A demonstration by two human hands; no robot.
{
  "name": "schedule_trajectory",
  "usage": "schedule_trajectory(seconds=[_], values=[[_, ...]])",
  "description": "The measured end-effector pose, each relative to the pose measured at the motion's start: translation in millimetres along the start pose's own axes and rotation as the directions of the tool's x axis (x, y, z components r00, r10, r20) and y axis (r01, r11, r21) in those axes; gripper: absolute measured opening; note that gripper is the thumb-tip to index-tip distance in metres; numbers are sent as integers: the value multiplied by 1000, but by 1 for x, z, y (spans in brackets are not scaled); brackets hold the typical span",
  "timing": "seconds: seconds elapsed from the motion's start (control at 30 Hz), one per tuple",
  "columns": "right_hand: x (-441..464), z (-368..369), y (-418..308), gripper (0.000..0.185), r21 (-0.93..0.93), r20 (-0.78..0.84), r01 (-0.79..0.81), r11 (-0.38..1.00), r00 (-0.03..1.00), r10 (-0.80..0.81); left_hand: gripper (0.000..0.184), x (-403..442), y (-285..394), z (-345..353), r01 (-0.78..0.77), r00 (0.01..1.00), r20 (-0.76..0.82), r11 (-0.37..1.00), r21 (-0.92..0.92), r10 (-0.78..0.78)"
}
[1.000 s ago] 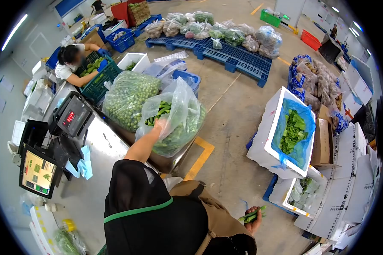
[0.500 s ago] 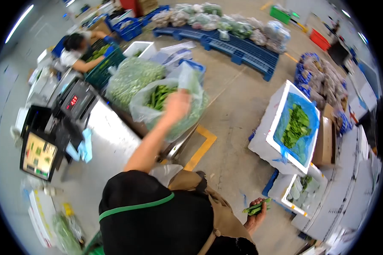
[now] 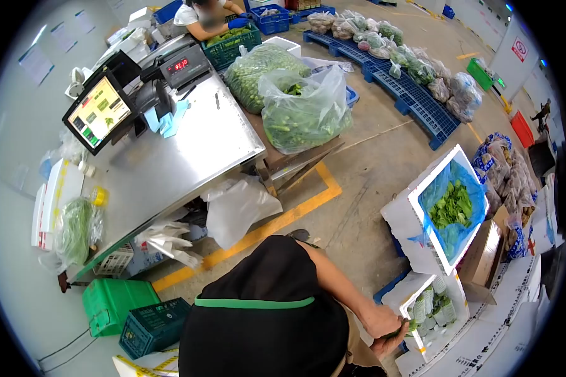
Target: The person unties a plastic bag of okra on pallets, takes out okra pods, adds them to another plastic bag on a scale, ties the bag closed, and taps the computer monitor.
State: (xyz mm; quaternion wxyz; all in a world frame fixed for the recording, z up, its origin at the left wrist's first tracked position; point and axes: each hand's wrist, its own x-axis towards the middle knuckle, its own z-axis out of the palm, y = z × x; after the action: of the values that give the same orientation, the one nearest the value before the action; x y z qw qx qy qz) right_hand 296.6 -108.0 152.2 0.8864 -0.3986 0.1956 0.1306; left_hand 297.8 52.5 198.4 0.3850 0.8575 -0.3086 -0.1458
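My left hand (image 3: 382, 321) reaches across in front of my body, its fingers closed against my right hand; what they grip is hidden. Below it, my right hand (image 3: 389, 343) is closed around a small bunch of green pods (image 3: 409, 326), of which only a bit shows at the fingertips. Both hands are beside a white foam box (image 3: 422, 347) holding netted, wrapped green produce (image 3: 435, 308). A clear plastic bag of green pods (image 3: 305, 119) stands upright with its mouth loose at the far end of the bench, away from both hands.
A steel table (image 3: 188, 151) carries a scale (image 3: 183, 66) and a touchscreen (image 3: 100, 112). Another foam box (image 3: 415, 220) holds leafy greens. Bagged produce lines a blue pallet (image 3: 415, 103). A co-worker (image 3: 198, 22) works at a green crate (image 3: 233, 47). Green bins (image 3: 116, 305) stand lower left.
My left hand has left the pod bag and come across to meet my right hand. The view has shifted, and the bag's mouth now stands more upright.
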Motion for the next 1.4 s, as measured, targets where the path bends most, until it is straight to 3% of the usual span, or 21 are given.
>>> schedule_trajectory(seconds=[0.1,0.17,0.2,0.3,0.33,0.43,0.47,0.5,0.57,0.7,0.8,0.83,0.9,0.97,1.07,1.13,1.2,1.27,1.3,1.33,1.4], values=[[-18,-45,-24,39,-21,-17,4,1000,1000,-4,29,25,21,26,-26,993,115,998,-54,32],[-31,-72,-35,32,54,-67,104,993,993,-101,27,47,34,39,-100,969,218,992,-72,113],[-37,-88,-41,28,96,-104,171,981,981,-161,28,55,40,38,-113,975,187,992,-63,123],[-60,-162,-49,23,232,37,262,937,960,-278,31,67,34,21,-123,981,139,989,-82,133],[-74,-174,-44,20,243,-190,330,912,938,-289,32,75,17,24,-90,987,125,988,-123,106],[-110,-274,-7,25,294,-297,323,899,925,-235,30,91,-67,33,-69,996,-63,998,-10,68],[-122,-283,2,25,264,-388,307,914,902,-190,29,83,-76,6,-19,997,-77,997,75,25],[-130,-288,12,24,232,-463,285,930,873,-152,30,76,-89,-13,198,979,-78,967,158,-188],[-138,-294,30,24,187,-562,200,962,825,-62,33,50,-129,-60,458,883,-197,874,161,-426],[-127,-275,49,24,139,-603,18,990,794,70,25,-28,-227,-163,807,571,-522,550,216,-633],[-99,-243,57,24,86,-574,-99,991,808,131,18,-108,-260,-251,887,275,-839,461,32,-470],[-89,-230,59,24,64,-561,-132,989,815,145,19,-131,-240,-281,906,185,-883,422,-17,-432],[-64,-201,66,24,16,-535,-197,980,827,175,19,-189,-281,-333,919,-4,-921,362,-157,-389],[-37,-169,76,24,-30,-513,-253,967,834,202,18,-243,-310,-373,920,-120,-937,317,-229,-329],[7,-114,95,24,-104,-487,-316,943,843,228,18,-309,-383,-414,890,-236,-859,253,-379,-455],[36,-75,110,24,-156,-475,-352,923,846,242,20,-345,-447,-428,911,-144,-837,259,-320,-527],[60,-39,123,24,-208,-468,-388,898,845,257,22,-344,-467,-429,945,-120,-740,152,-289,-661],[78,-6,132,25,-256,-473,-408,876,844,255,24,-336,-469,-431,980,125,-601,192,-48,-789],[87,9,134,25,-280,-473,-416,865,844,253,24,-346,-520,-418,985,109,-594,169,-47,-797],[93,21,137,25,-301,-474,-422,855,844,250,27,-348,-531,-409,947,11,-627,208,-243,-779],[103,42,139,25,-341,-468,-426,838,850,242,30,-342,-551,-388,954,-170,-702,62,-293,-691]])
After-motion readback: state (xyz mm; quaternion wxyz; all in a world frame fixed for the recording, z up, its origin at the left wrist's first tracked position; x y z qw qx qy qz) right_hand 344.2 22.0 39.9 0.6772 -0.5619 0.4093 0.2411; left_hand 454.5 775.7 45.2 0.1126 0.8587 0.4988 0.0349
